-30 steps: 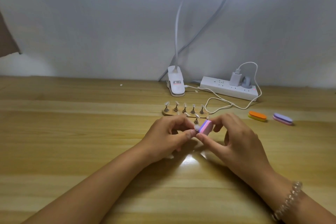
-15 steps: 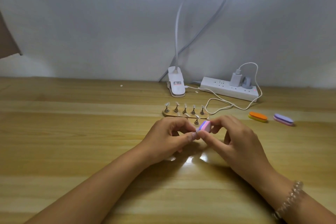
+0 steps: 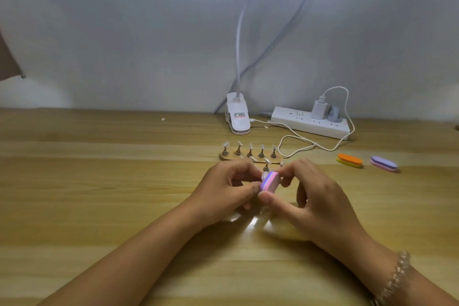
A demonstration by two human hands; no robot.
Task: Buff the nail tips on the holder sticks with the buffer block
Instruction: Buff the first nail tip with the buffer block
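Observation:
My right hand (image 3: 313, 199) pinches a pink buffer block (image 3: 270, 181) with a purple stripe between thumb and fingers. The block lies against a clear nail tip (image 3: 264, 176) on a holder stick that my left hand (image 3: 223, 191) grips; the stick itself is mostly hidden by the fingers. Just behind my hands a wooden base (image 3: 224, 156) carries several more holder sticks (image 3: 260, 151) with clear nail tips, standing upright in rows.
An orange buffer block (image 3: 349, 159) and a purple one (image 3: 383, 163) lie on the wooden table (image 3: 99, 181) to the right. A white clip lamp base (image 3: 238, 117), a power strip (image 3: 310, 122) with a charger and a looping white cable (image 3: 298, 141) sit by the wall.
The pink block has shifted slightly back and forth over the nail tip between my hands. Both hands stay in nearly the same place.

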